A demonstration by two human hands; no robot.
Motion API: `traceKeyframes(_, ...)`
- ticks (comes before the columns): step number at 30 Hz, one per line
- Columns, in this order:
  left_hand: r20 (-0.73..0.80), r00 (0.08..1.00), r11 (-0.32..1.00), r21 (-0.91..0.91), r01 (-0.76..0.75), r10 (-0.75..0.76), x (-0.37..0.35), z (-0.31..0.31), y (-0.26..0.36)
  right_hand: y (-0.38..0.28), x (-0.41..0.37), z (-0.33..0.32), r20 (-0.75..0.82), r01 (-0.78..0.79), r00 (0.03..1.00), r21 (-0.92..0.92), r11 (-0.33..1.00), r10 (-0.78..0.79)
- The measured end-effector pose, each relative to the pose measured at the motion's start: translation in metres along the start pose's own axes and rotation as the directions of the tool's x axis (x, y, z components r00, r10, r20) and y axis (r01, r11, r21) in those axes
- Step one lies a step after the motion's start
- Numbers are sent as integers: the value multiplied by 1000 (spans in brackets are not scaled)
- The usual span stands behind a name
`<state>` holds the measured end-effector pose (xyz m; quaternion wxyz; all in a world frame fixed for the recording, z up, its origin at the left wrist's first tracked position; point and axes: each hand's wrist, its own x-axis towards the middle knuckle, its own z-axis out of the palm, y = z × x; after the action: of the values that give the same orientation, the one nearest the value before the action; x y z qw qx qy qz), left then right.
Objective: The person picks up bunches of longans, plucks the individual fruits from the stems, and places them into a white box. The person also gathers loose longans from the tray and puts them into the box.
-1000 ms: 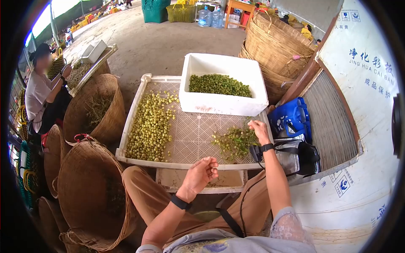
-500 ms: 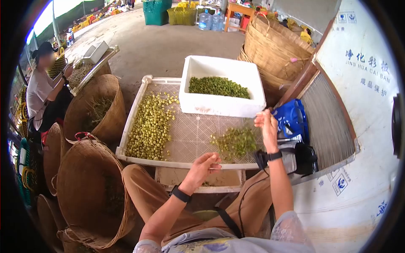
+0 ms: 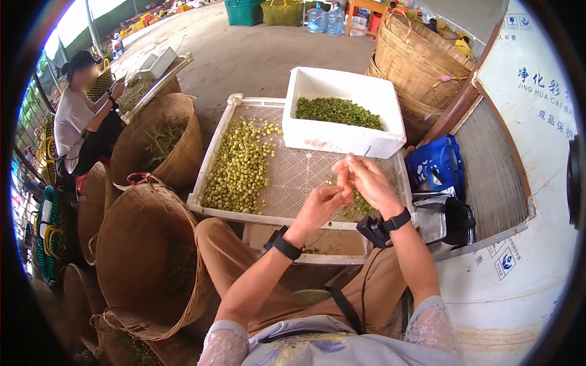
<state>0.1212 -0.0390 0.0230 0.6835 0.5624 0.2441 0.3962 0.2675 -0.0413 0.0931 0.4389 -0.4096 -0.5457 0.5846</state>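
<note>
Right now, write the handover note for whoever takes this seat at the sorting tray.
Left hand and right hand: fingers meeting above the white perforated plastic tray; any grip too small to tell.
Under them: small pile of green twigs with fruit.
Done: loose round yellow-green fruits spread on the tray's left; darker green fruits in the white foam box.
Left: the twig pile, not yet stripped.
</note>
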Motion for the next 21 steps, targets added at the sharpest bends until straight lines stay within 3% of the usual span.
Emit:
traceKeyframes(1,-3,1000,1000,6,0,0,-2,-3,0,0,1,6,3,4,1000,4,1000,-4)
traceKeyframes(3,-43,976,936,-295,191,-212,-7,-8,0,0,1,22,-188,168,955,-290,942,-228)
traceKeyframes(4,-47,976,937,-293,189,-212,-9,-10,-1,11,3,17,-246,205,911,-425,882,-330)
traceKeyframes(5,-120,969,926,-339,166,-217,-11,-12,-3,17,-1,16,-242,206,913,-422,883,-329)
traceKeyframes(7,-198,955,914,-383,133,-222,-13,-16,-5,29,-12,17,-291,16,929,-590,807,-231)
traceKeyframes(8,-224,952,911,-400,105,-208,-13,-17,-5,39,-16,21,-289,-22,947,-499,866,-142)
traceKeyframes(12,-250,948,899,-433,71,-195,-15,-13,1,58,-25,37,-255,14,963,-280,960,-89)
traceKeyframes(14,-228,952,866,-496,68,-206,-14,-14,1,52,-26,42,-337,-15,941,-83,996,-14)
traceKeyframes(18,-196,953,786,-616,62,-230,-15,-26,0,60,-27,35,-298,48,952,-85,995,-71)
traceKeyframes(20,-190,957,779,-625,54,-219,-17,-32,2,64,-29,32,-334,-98,942,-185,978,31)
traceKeyframes(21,-175,963,769,-637,47,-203,-17,-34,5,65,-30,34,-330,-94,944,-184,978,28)
